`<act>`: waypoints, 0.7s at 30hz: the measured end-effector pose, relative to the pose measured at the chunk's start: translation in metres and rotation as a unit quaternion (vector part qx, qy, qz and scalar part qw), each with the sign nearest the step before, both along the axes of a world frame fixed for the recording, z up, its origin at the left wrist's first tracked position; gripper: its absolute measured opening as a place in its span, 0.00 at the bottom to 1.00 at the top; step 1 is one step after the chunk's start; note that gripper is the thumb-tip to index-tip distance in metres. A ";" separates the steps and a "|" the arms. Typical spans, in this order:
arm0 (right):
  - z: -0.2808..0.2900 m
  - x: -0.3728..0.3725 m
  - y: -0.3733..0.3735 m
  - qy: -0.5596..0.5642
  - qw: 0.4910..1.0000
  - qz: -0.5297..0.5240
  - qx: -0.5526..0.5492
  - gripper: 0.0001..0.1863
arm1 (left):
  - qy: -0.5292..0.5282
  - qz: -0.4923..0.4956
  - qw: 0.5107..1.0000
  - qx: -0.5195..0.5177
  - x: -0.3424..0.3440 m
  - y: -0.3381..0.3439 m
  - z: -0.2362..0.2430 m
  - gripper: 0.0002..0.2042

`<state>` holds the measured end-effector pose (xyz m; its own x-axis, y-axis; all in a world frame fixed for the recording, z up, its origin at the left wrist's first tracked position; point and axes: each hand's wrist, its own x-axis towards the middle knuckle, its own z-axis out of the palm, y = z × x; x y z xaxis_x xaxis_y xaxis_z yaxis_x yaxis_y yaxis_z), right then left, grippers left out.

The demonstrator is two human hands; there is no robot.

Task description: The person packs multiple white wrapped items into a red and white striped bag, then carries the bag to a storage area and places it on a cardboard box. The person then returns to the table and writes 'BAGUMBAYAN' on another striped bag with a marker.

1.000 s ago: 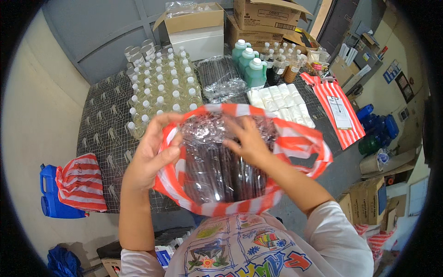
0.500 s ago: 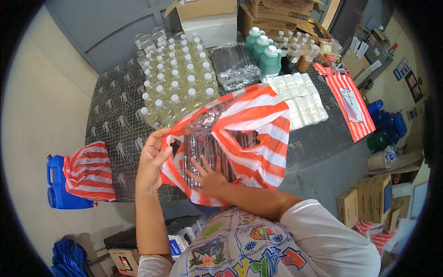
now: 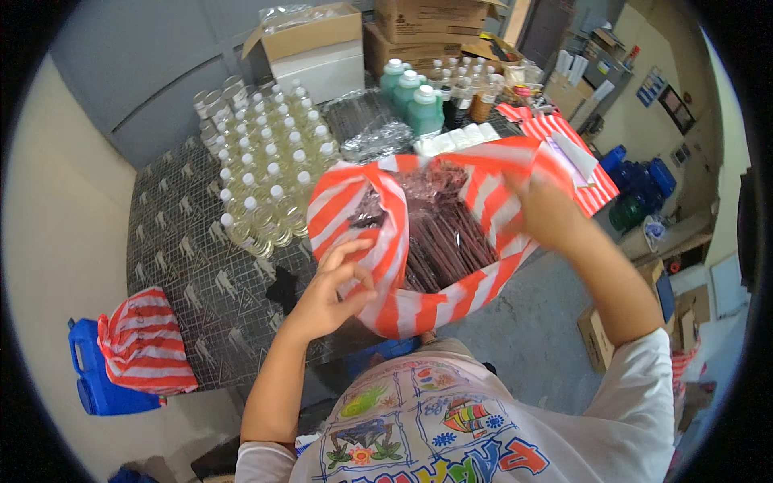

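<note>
A red-and-white striped plastic bag (image 3: 378, 233) hangs open in front of my chest, over the table's near edge. Inside it stands a clear-wrapped bundle of dark brown sticks (image 3: 443, 233). My left hand (image 3: 334, 286) grips the bag's left rim, fingers curled over the stripes. My right hand (image 3: 547, 205) holds the right rim higher up, stretching the mouth wide.
The patterned table (image 3: 193, 266) carries several small clear bottles with white caps (image 3: 266, 185), three green bottles (image 3: 411, 97), a clear-wrapped pack (image 3: 366, 125) and flat striped bags (image 3: 580, 161). Cardboard boxes (image 3: 310, 48) stand behind. A striped bag on a blue jug (image 3: 141, 346) sits at the floor left.
The bag was folded around the bundle against the table; now both hands have pulled its rim apart and up, my right hand moving from under the bag to its right edge.
</note>
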<state>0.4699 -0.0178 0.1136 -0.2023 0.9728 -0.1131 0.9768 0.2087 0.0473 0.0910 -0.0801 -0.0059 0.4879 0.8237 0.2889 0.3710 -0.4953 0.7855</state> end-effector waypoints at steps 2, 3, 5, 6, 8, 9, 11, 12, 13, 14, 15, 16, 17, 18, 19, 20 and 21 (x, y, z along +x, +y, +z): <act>0.022 -0.014 -0.001 -0.010 0.998 -0.005 0.054 0.41 | -0.138 0.002 0.988 -0.072 0.017 0.011 0.009 0.19; 0.024 -0.023 -0.006 -0.051 0.997 -0.008 0.063 0.37 | -0.195 0.001 0.977 -0.084 0.024 0.015 0.011 0.17; 0.021 -0.037 -0.019 -0.033 0.999 0.007 0.014 0.36 | -0.207 0.052 0.971 -0.110 0.038 0.012 0.010 0.32; 0.016 -0.042 -0.026 0.020 0.997 -0.036 -0.060 0.36 | -0.180 0.068 0.975 -0.115 0.045 0.007 0.004 0.37; 0.002 -0.053 -0.034 0.082 0.987 0.024 -0.133 0.36 | -0.072 0.105 0.991 -0.039 0.059 -0.008 -0.016 0.55; -0.007 -0.057 -0.036 0.114 0.977 0.051 -0.170 0.37 | 0.010 0.065 0.992 -0.111 0.066 -0.021 -0.029 0.55; -0.034 -0.073 -0.029 0.045 0.947 0.094 -0.303 0.38 | 0.217 -0.029 0.955 -0.200 0.071 -0.040 -0.050 0.48; -0.049 -0.078 -0.024 0.010 0.923 0.115 -0.368 0.39 | 0.167 -0.030 0.964 -0.207 0.067 -0.047 -0.057 0.41; -0.066 -0.081 -0.026 0.000 0.938 0.137 -0.319 0.37 | 0.128 -0.030 0.962 -0.238 0.061 -0.049 -0.060 0.33; -0.087 -0.086 -0.035 -0.008 0.949 0.160 -0.270 0.35 | -0.022 0.079 0.967 -0.241 0.050 -0.055 -0.060 0.28; -0.109 -0.093 -0.044 -0.017 0.957 0.184 -0.222 0.33 | -0.146 0.203 0.920 -0.302 0.036 -0.064 -0.055 0.22; -0.131 -0.106 -0.045 0.007 0.952 0.261 -0.158 0.30 | -0.484 0.127 0.823 -0.269 0.029 -0.062 -0.049 0.19; -0.151 -0.118 -0.047 -0.005 0.938 0.329 -0.113 0.28 | -0.500 0.156 0.820 -0.230 0.018 -0.061 -0.040 0.20; -0.168 -0.129 -0.053 0.011 0.924 0.365 -0.111 0.29 | -0.513 0.168 0.805 -0.244 0.019 -0.063 -0.031 0.21; -0.182 -0.143 -0.056 -0.011 0.910 0.393 -0.130 0.31 | -0.563 0.151 0.783 -0.215 0.023 -0.064 -0.022 0.22; -0.192 -0.151 -0.061 -0.016 0.898 0.425 -0.112 0.34 | -0.549 0.143 0.794 -0.221 0.028 -0.068 -0.012 0.23; -0.200 -0.157 -0.066 -0.038 0.903 0.392 -0.172 0.34 | -0.547 0.118 0.800 -0.217 0.035 -0.073 -0.003 0.24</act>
<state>0.3125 -0.0835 -0.0866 -0.7923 0.4398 -0.4230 0.5200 0.8493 -0.0909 0.1258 -0.1528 -0.0092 -0.0443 0.9941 0.0991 -0.6128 -0.1054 0.7832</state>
